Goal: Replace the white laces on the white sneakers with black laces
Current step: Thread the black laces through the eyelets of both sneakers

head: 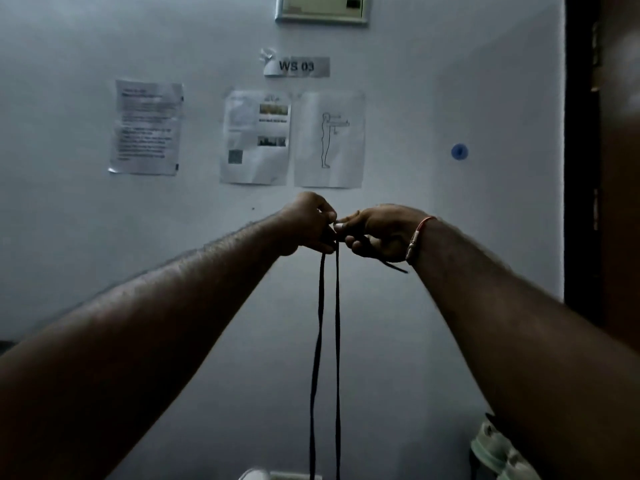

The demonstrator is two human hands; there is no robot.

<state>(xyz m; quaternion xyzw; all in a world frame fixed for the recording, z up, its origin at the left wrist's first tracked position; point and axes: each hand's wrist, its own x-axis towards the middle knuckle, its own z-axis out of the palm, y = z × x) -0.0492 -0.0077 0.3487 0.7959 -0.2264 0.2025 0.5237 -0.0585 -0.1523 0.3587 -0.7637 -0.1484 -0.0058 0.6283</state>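
Hands raised, touching. Left hand [306,225] and right hand [379,235] each pinch the black lace [337,341] at its top. Two strands hang straight down between the forearms. White sneaker [491,448] lies far below, nearer the right arm.

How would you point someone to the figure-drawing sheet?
On the pale wall, find the WS 03 label. Three sheets hang below it; take the rightmost sheet. Unlike the text sheet and the photo sheet, it bears only a line drawing of a standing figure.
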